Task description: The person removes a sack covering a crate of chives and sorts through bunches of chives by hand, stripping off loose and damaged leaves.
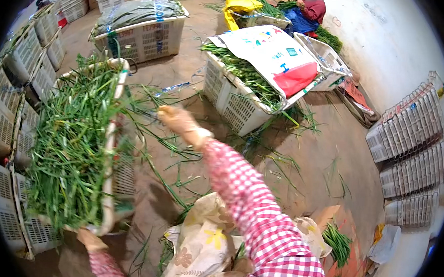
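Observation:
A white plastic crate [110,182] heaped with long green stalks [71,144] stands at the left. My left hand [91,239] is at the near end of this crate, against its rim, with its fingers largely hidden. My right hand [175,119], in a checked sleeve, reaches out over the floor to the right of the crate. It is slightly blurred, with the fingers curled together; what they hold, if anything, cannot be made out. Loose green stalks [180,154] lie on the floor beneath and beside it.
Another crate of stalks [236,109] under a white sack [268,52] stands ahead. A covered crate [146,42] is farther left. Stacked crates line the left side [18,105] and right wall [405,129]. A person [311,9] sits at the back. Green bundles [336,242] lie lower right.

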Available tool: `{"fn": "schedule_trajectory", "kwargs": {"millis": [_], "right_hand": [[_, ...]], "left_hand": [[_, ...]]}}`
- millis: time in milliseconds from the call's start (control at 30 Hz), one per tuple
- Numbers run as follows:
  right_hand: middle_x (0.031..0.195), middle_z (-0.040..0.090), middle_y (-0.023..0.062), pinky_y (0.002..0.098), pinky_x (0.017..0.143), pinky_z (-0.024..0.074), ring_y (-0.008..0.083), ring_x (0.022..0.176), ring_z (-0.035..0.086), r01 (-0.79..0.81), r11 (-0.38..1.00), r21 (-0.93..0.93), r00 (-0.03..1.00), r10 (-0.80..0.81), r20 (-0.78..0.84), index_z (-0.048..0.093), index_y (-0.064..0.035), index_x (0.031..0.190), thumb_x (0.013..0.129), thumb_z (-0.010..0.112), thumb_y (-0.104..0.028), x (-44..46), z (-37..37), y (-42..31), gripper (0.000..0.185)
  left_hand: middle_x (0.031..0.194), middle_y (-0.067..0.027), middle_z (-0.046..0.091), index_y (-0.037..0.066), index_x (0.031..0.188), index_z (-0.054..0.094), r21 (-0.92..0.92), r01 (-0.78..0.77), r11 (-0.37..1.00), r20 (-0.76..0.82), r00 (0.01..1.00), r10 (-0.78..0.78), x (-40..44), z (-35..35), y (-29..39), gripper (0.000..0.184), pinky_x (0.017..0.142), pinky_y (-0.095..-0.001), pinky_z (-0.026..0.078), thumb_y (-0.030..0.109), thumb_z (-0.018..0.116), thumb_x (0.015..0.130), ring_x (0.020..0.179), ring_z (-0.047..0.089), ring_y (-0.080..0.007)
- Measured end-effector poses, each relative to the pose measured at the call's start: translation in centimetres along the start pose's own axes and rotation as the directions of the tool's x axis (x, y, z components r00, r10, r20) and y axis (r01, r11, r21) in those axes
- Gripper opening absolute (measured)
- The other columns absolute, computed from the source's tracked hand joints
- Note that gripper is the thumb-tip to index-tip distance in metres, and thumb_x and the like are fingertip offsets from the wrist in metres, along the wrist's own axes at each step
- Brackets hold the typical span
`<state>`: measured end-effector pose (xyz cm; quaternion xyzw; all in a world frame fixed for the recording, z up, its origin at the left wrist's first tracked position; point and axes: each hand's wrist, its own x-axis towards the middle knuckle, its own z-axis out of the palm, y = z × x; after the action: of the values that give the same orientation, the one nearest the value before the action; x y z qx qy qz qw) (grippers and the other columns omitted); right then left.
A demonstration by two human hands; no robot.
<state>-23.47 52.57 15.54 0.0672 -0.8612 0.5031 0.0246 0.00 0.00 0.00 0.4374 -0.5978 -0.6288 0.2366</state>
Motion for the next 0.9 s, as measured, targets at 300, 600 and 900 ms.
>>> {"fn": "schedule_trajectory", "kwargs": {"millis": [300, 600, 900], "right_hand": [[0.071, 0.064, 0.0058, 0.0263, 0.051, 0.0464, 0.0126, 0.059, 0.059, -0.099, 0.972, 0.214, 0.611, 0.229, -0.757, 0.060, -0.0039, 0.081, 0.094, 0.046, -0.023, -17.6, -30.5, 16.0, 0.027], [0.081, 0.066, 0.0152, 0.0342, 0.060, 0.0512, 0.0243, 0.066, 0.063, -0.497, 0.859, 0.122, 0.614, 0.448, -0.650, 0.063, 0.0044, 0.092, 0.089, 0.043, -0.025, -10.0, -37.5, 29.6, 0.036], [0.107, 0.060, 0.0088, 0.0367, 0.083, 0.0488, 0.0221, 0.091, 0.059, -0.428, 0.742, 0.516, 0.572, 0.664, -0.482, 0.058, -0.0025, 0.112, 0.084, 0.066, -0.034, -5.8, -38.0, 25.8, 0.043]], "left_hand": [[0.109, -0.0131, 0.055, -0.002, 0.108, 0.054, 0.631, -0.772, 0.076, 0.329, 0.355, 0.875, -17.0, 16.2, 12.6, 0.029, 0.087, -0.0370, 0.041, 0.021, 0.050, 0.092, 0.099, 0.052, -0.0236], [0.085, -0.0081, 0.063, 0.006, 0.091, 0.067, 0.129, -0.544, 0.829, 0.978, 0.210, -0.015, -45.9, 50.5, 3.7, 0.029, 0.079, -0.0328, 0.044, 0.032, 0.061, 0.079, 0.085, 0.056, -0.0179], [0.094, -0.0088, 0.063, 0.002, 0.094, 0.060, 0.188, -0.220, 0.957, 0.939, 0.327, -0.109, -51.0, 59.7, 5.1, 0.021, 0.055, -0.0260, 0.047, 0.021, 0.060, 0.087, 0.065, 0.058, -0.0135]]}}
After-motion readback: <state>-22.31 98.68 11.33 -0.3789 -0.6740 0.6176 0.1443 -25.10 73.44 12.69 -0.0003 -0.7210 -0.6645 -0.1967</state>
